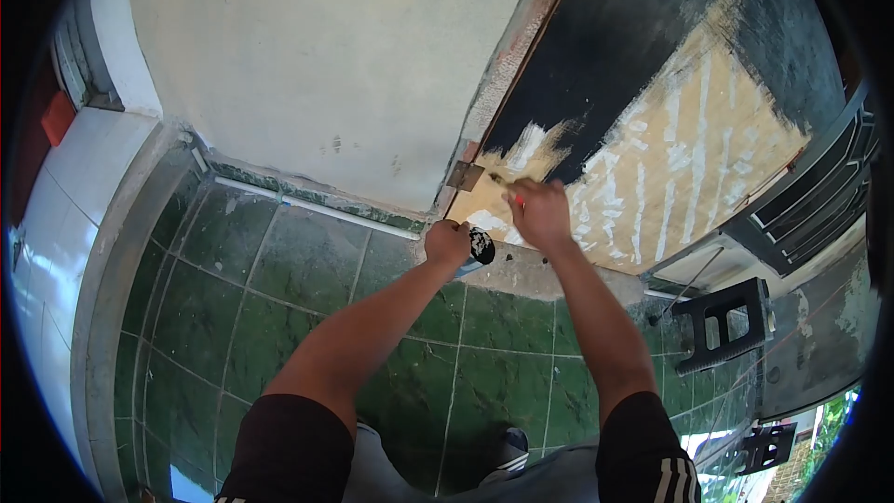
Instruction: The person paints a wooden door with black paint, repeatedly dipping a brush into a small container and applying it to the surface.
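My left hand [448,242] is closed round a small dark container [481,247] with whitish paint smears at its mouth, low by the door's bottom corner. In my right hand [543,214] is a paintbrush [504,183], its handle showing some red. The bristles are at the lower hinge side of a door [626,84], close to a rusty hinge [465,175]. Cream paint with white streaks covers the door's lower part. Above that, the surface is black with ragged brush edges.
A black plastic stool [722,325] stands on the green tiled floor [410,382] at right, with a second stool [769,447] farther off. Along the base of the pale wall [317,65] runs a white pipe [349,217]. A dark metal grille [810,196] is beyond the door.
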### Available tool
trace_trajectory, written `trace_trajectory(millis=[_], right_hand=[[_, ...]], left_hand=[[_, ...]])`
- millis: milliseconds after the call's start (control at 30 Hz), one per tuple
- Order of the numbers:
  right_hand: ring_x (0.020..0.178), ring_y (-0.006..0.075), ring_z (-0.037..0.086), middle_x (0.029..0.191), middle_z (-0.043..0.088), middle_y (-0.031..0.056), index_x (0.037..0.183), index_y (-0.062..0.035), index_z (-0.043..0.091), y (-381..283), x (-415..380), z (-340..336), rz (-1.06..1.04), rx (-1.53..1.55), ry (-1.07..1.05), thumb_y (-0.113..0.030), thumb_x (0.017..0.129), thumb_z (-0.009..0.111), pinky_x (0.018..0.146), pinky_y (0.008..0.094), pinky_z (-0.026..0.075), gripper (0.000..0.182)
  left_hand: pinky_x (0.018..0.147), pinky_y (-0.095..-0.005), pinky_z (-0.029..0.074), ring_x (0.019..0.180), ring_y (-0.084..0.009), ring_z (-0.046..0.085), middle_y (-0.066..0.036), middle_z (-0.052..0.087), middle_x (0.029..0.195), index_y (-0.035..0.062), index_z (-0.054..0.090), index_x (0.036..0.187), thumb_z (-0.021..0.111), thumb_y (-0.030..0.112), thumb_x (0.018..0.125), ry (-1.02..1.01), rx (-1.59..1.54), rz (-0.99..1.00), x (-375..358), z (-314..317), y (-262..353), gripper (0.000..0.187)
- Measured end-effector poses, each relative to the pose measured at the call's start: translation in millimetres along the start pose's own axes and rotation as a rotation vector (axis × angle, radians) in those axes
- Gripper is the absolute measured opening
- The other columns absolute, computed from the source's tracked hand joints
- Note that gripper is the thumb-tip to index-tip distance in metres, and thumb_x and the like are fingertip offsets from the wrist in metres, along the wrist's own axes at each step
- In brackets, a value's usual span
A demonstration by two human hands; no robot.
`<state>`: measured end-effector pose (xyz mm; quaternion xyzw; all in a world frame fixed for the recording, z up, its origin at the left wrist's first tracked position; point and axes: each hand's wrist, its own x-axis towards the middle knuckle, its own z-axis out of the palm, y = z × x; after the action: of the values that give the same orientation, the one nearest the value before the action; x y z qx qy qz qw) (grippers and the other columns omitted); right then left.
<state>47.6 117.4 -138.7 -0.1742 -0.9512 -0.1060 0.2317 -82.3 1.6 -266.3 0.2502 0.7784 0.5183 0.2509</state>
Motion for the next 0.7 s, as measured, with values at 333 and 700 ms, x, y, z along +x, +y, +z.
trace_trajectory(millis=[333, 700], right_hand=[[0.082, 0.0231, 0.072, 0.107, 0.077, 0.0033, 0.109, -0.0089, 0.079, 14.4, 53.1, -103.5, -0.012, -0.225, 0.564, -0.017, 0.095, 0.075, 0.074, 0.042, 0.045, 0.017], [0.085, 0.0247, 0.074, 0.102, 0.077, 0.0015, 0.097, -0.0153, 0.079, 9.4, -18.5, 29.6, 0.084, 0.144, -0.118, -0.022, 0.094, 0.072, 0.084, 0.044, 0.052, 0.01]], left_hand=[[0.072, -0.0494, 0.053, 0.076, -0.0422, 0.07, -0.024, 0.073, 0.08, -0.0034, 0.076, 0.086, 0.074, 0.03, 0.096, -0.004, -0.04, 0.04, 4.4, 7.1, -7.4, 0.035], [0.08, -0.0511, 0.057, 0.086, -0.0438, 0.074, -0.024, 0.076, 0.088, -0.0009, 0.078, 0.086, 0.072, 0.031, 0.098, 0.031, 0.029, 0.043, 3.2, 5.8, -17.0, 0.035]])
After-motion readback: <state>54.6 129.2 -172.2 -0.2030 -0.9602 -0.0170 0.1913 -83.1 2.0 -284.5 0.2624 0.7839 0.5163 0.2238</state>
